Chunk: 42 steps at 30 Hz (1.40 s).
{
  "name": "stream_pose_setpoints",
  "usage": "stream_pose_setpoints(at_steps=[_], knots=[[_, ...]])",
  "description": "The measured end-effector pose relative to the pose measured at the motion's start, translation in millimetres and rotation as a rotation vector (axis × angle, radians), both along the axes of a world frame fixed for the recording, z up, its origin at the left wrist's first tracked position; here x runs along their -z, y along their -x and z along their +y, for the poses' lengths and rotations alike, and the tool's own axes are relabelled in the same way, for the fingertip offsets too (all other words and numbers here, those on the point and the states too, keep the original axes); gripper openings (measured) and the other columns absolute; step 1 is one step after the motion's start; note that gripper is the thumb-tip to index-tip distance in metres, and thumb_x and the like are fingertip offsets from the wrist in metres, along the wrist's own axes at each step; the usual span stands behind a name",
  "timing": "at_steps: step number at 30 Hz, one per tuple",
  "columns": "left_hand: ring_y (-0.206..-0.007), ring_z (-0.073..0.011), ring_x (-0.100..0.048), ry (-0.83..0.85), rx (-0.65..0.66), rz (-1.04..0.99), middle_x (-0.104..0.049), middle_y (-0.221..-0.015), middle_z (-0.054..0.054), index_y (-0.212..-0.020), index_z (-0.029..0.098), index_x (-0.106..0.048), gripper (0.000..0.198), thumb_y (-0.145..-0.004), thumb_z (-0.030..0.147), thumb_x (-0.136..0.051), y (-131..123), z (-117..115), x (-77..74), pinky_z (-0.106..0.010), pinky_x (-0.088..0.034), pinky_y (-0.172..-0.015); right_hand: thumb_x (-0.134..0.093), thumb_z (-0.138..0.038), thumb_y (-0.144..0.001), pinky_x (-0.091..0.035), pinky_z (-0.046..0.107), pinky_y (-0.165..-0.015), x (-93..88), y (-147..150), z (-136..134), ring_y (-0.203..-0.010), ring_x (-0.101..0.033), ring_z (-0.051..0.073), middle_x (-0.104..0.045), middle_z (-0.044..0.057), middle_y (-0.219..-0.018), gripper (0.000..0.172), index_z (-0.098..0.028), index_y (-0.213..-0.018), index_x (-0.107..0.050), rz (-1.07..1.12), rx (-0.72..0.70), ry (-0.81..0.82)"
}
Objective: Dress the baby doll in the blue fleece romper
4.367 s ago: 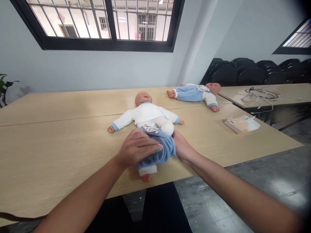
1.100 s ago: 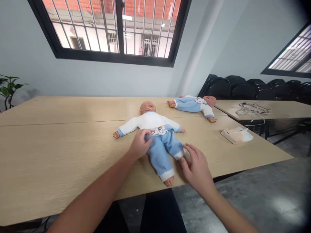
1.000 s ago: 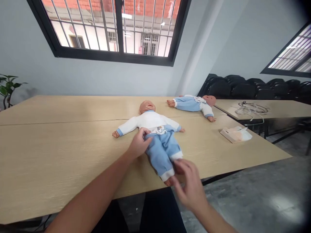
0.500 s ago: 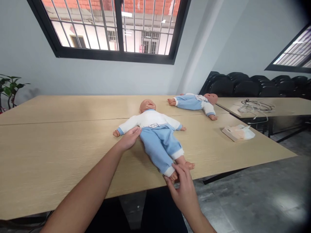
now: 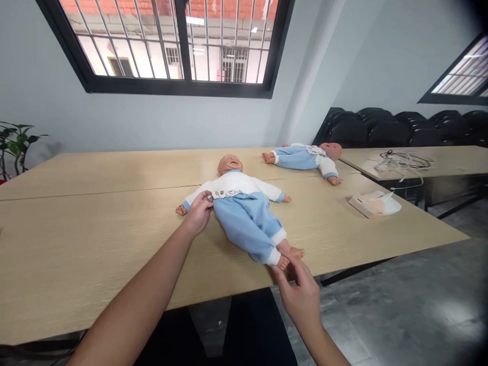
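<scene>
Landmark doll: white top; lying face up on the desk, its head pointing away from the person.
Blue trousers: covering both of the doll's legs down to the white cuffs, the printed waistband running across its middle.
Left hand: resting left of the doll's waist; fingers narrow, pinching the waistband's edge.
Right hand: working at the doll's near end; thumb and fingers holding the foot closer to the desk edge.
Latest change: the waistband is spreading leftward, showing more print than half a second ago; the feet are lying closer together.
Bearing on the dressing: the legs are seemingly sitting inside the trousers, the waist being straightened.
Second doll: lying beyond the landmark doll, to its right.
Box: standing well right of the doll.
</scene>
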<state>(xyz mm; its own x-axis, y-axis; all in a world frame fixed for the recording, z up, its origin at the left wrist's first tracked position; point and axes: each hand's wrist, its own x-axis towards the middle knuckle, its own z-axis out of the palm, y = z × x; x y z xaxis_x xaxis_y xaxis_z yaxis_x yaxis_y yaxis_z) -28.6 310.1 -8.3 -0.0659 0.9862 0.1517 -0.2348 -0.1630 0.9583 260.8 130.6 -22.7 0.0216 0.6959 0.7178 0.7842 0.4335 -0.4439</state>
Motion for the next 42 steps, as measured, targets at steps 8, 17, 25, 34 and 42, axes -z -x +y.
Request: stream_pose_setpoints(at_steps=[8, 17, 25, 34, 42], knots=[[-0.073, -0.0137, -0.046, -0.037, -0.101, 0.409, -0.050, -0.074, 0.004, -0.082, 0.021, -0.052, 0.026, -0.082, 0.038, -0.072, 2.5, -11.6, -8.4, -0.027, -0.037, -0.072, -0.069, -0.040, -0.094, -0.058, 0.039, -0.085, 6.3, -6.3, 4.7, -0.103, -0.070, 0.025, -0.070, 0.010, -0.113, 0.030, -0.021, -0.117, -0.067, 0.235, 0.020, 0.116], [-0.104, -0.0206, -0.060, -0.189, 0.311, 0.538, -0.067, -0.109, -0.005, -0.099, 0.020, -0.069, 0.034, -0.096, 0.051, -0.056, -0.3, -28.1, -24.9, -0.032, -0.046, -0.097, -0.072, -0.044, -0.090, -0.057, 0.040, -0.091, 12.1, -6.3, 2.3, -0.106, -0.069, 0.026, -0.070, 0.011, -0.117, 0.036, -0.021, -0.117, -0.068, 0.375, -0.002, 0.220], [-0.106, -0.0247, -0.063, -0.021, 0.456, 0.570, -0.071, -0.113, -0.005, -0.109, 0.023, -0.070, 0.040, -0.095, 0.058, -0.058, 1.6, -32.5, -24.7, -0.036, -0.049, -0.097, -0.074, -0.062, -0.080, -0.061, 0.037, -0.083, -2.2, -3.4, 2.3, -0.098, -0.072, 0.025, -0.073, 0.014, -0.114, 0.057, -0.017, -0.114, -0.067, 0.690, 0.034, 0.463], [-0.136, -0.0315, -0.056, -0.055, 0.520, 0.074, -0.064, -0.143, -0.009, -0.138, 0.021, -0.060, 0.058, -0.083, 0.036, -0.070, -9.1, -32.9, -15.6, -0.047, -0.044, -0.116, -0.081, -0.062, -0.074, -0.063, 0.030, -0.076, -17.4, 1.4, 5.7, -0.092, -0.070, 0.020, -0.071, 0.008, -0.104, 0.056, -0.017, -0.105, -0.069, 0.969, -0.047, 0.513], [-0.109, -0.0351, -0.062, -0.091, 0.271, 0.994, -0.068, -0.101, -0.009, -0.101, 0.022, -0.074, 0.029, -0.081, 0.042, -0.070, -1.2, -29.3, -21.1, -0.051, -0.049, -0.102, -0.083, -0.060, -0.074, -0.063, 0.026, -0.064, -24.7, 0.9, 5.6, -0.078, -0.065, 0.015, -0.067, 0.005, -0.095, 0.051, -0.016, -0.097, -0.070, 1.026, -0.099, 0.513]])
